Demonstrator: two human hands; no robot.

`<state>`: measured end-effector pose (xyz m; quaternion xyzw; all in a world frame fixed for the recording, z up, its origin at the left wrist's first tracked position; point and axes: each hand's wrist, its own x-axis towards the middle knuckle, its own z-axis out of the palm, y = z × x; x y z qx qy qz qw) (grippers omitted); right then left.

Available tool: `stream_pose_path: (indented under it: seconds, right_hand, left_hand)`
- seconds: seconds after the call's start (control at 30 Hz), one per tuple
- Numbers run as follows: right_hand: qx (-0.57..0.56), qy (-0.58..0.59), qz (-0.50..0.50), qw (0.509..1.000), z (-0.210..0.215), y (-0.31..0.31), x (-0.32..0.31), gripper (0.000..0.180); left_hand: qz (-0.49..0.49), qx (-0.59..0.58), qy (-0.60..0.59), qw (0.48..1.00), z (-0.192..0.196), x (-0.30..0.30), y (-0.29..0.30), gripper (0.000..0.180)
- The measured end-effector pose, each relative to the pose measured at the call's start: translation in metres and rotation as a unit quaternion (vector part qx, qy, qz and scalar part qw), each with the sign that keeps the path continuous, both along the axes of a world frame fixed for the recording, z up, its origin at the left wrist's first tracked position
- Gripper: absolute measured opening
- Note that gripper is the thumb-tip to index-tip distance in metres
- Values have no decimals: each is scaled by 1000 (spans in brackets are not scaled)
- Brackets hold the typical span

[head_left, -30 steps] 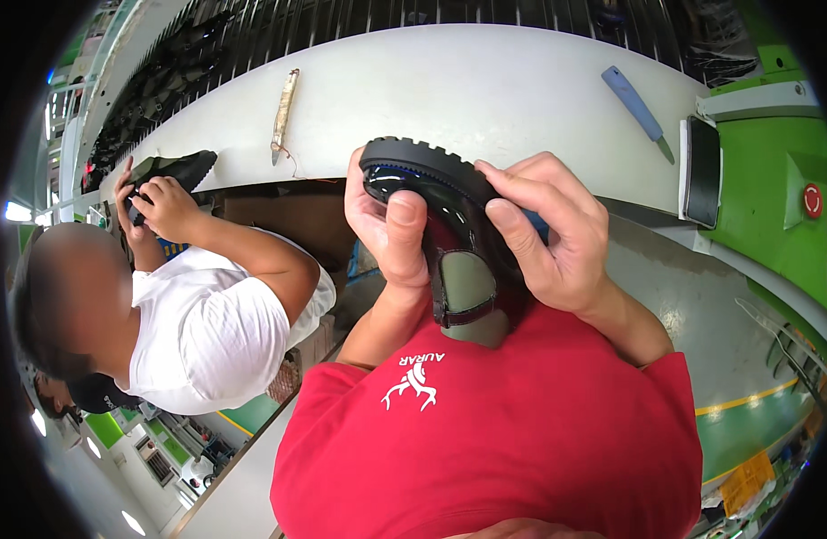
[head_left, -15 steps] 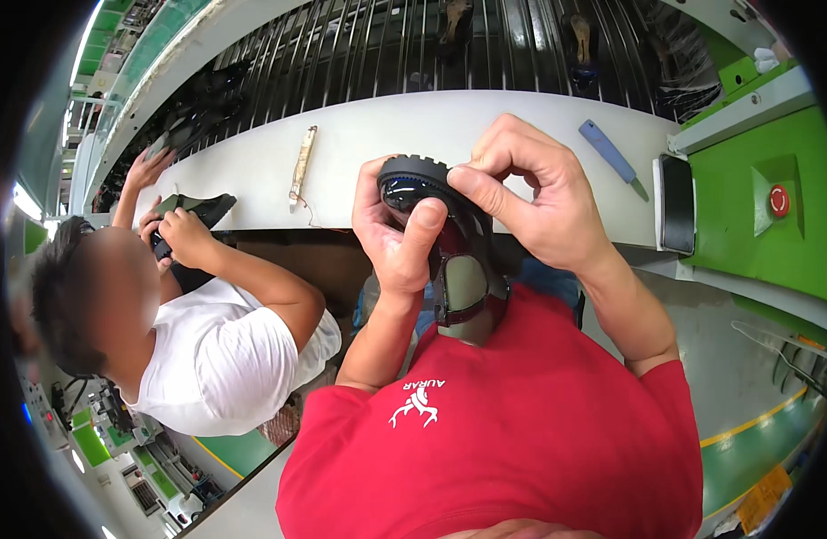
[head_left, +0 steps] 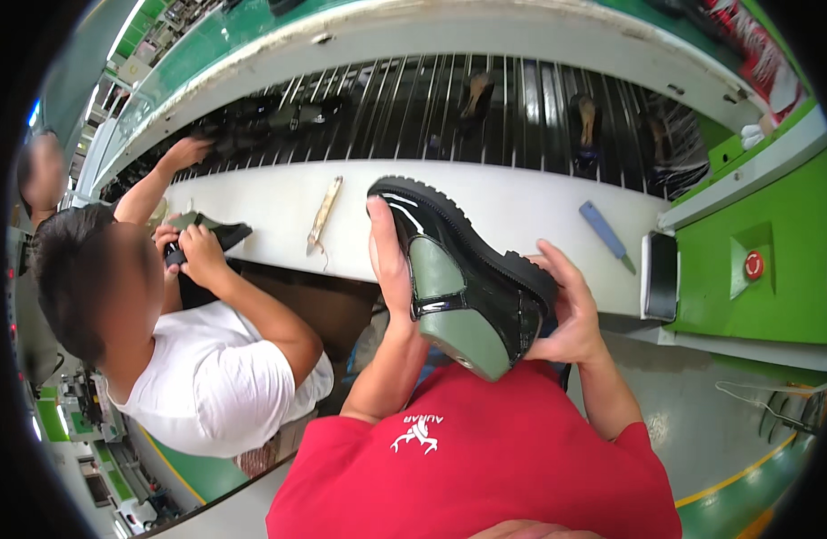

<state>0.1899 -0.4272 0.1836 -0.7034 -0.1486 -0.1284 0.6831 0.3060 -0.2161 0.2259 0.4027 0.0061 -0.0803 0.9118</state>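
A glossy black ankle boot (head_left: 476, 260) with green panels lies tilted in front of my chest, its ridged black sole turned up and to the right. My left hand (head_left: 392, 265) grips it at the toe, the thumb along the side and the other fingers mostly hidden. Around the heel is my right hand (head_left: 573, 310), fingers behind the sole and thumb low by the heel. On the white table (head_left: 530, 211), a blue-handled knife (head_left: 604, 230) lies to the right and a thin tool with a wrapped, worn handle (head_left: 325, 214) to the left.
At left, a co-worker in a white shirt (head_left: 220, 368) holds a green and black shoe (head_left: 223, 232). Beyond the table runs a roller conveyor (head_left: 530, 117) carrying several shoes. A green machine panel (head_left: 723, 296) with a red button (head_left: 754, 264) stands at right, a black flat object (head_left: 659, 277) beside it.
The boot has turned from toe-up to lying sideways, showing its side and sole. My right hand has gone from the sole's edge at the toe to the heel. The view has tilted up.
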Motion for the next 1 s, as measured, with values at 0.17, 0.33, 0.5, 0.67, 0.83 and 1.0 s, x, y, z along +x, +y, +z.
stream_pose_path:
  seconds: [0.17, 0.33, 0.5, 0.67, 0.83, 1.0]
  right_hand:
    - [107, -36, -81, 990, 79, -23, 25, 142]
    - [-225, -76, -119, 964, 89, -36, 56, 95]
    - [-193, -40, -88, 977, 56, -31, 68, 94]
    - [139, 0, 16, 990, 22, -8, 89, 96]
    - [294, 21, 84, 952, 35, 31, 100, 97]
    - [314, 34, 111, 942, 43, 45, 113, 93]
  left_hand:
    - [-44, 232, -115, 965, -43, -21, 4, 69]
    - [-45, 306, -356, 882, -13, -15, 1, 125]
    - [-16, 440, -424, 791, 25, 5, -3, 74]
    - [-22, 472, -472, 745, 37, 8, 3, 66]
    - [-45, 520, -464, 716, 47, 15, 15, 67]
    - [-125, 617, -407, 662, 76, 20, 30, 71]
